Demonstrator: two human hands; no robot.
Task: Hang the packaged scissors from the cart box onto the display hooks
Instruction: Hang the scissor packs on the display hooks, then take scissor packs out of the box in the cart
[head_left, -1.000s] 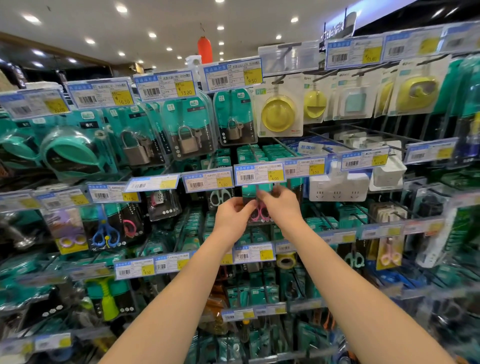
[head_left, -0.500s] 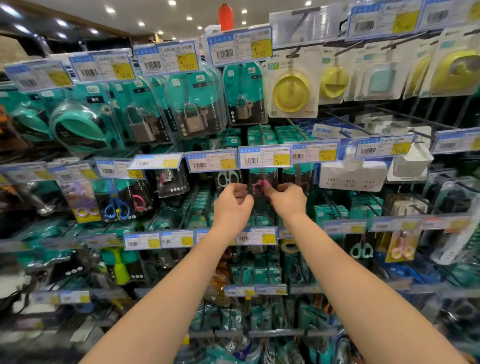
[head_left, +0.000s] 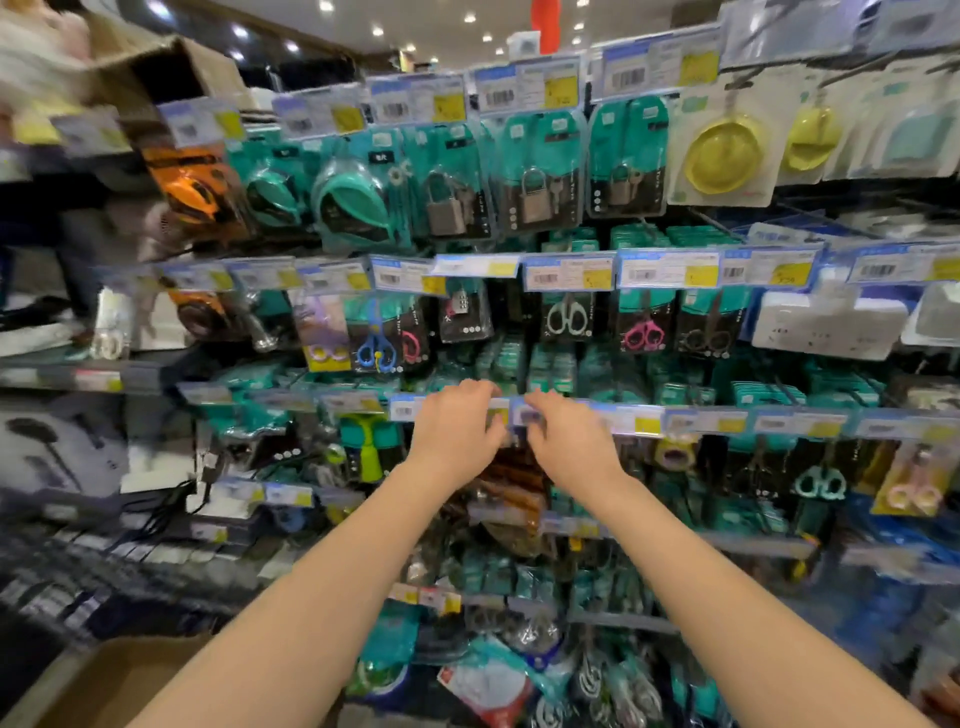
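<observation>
A packaged pair of pink scissors hangs on a display hook under a price tag, between a white-handled pair and a dark pair. My left hand and my right hand are side by side one row lower, in front of the price-tag strip. Their fingers are loosely curled and I see nothing held in them. The view is blurred by motion. A corner of the cardboard cart box shows at the bottom left; its contents are out of sight.
Pegboard hooks carry padlocks, tape measures, yellow discs and white power strips. More scissors packs hang at left. Loose packets fill a bin below. Another cardboard box sits at top left.
Both hands have let go of the pink scissors pack, which stays hanging on its hook, and dropped down to the row below. My head has turned left and down.
</observation>
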